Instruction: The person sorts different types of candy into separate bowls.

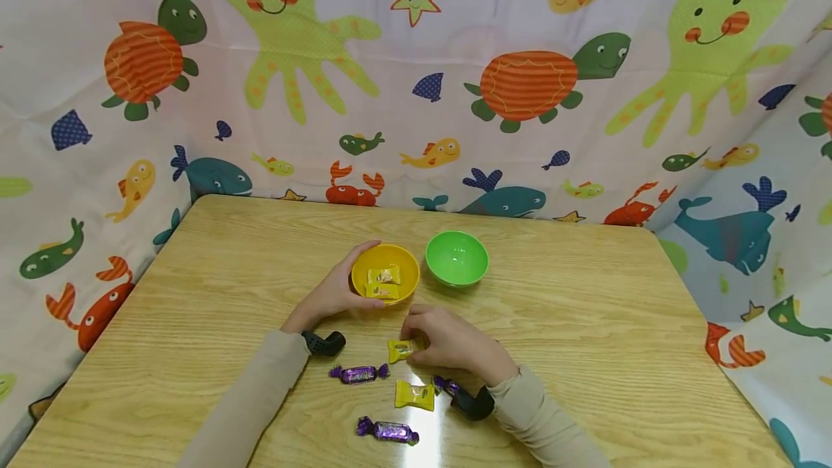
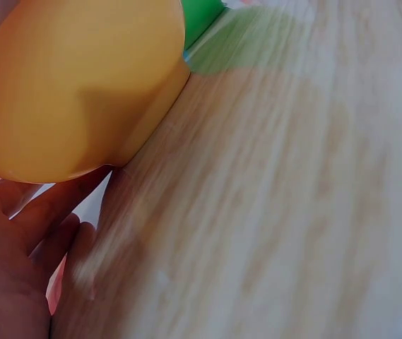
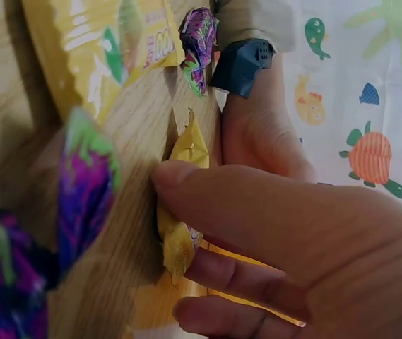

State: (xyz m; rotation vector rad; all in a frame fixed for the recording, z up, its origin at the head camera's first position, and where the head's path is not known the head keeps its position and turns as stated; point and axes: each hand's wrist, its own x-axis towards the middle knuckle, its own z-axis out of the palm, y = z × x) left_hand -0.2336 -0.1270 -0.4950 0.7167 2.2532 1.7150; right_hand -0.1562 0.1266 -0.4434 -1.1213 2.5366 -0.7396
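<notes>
My left hand [image 1: 333, 289] holds a yellow bowl [image 1: 386, 255] at its left side, with the thumb at the near rim and the fingers around the far side. Two yellow-wrapped candies [image 1: 383, 276] lie inside. Up close in the left wrist view, the bowl's outer wall [image 2: 80, 85] stands on the wood. Just in front of the bowl, my right hand [image 1: 448, 338] pinches another yellow-wrapped candy [image 3: 190, 145] between thumb and fingers, low over the table. The right wrist view shows the thumb lying across its wrapper.
A green bowl [image 1: 457, 258] stands right of the yellow one. Nearer me lie a yellow-wrapped candy [image 1: 414, 395] and purple-wrapped candies, one at left [image 1: 359, 374], one in front [image 1: 388, 431], one partly hidden by the right wrist camera [image 1: 473, 404]. A sea-animal curtain [image 1: 403, 92] hangs behind the table [image 1: 572, 295].
</notes>
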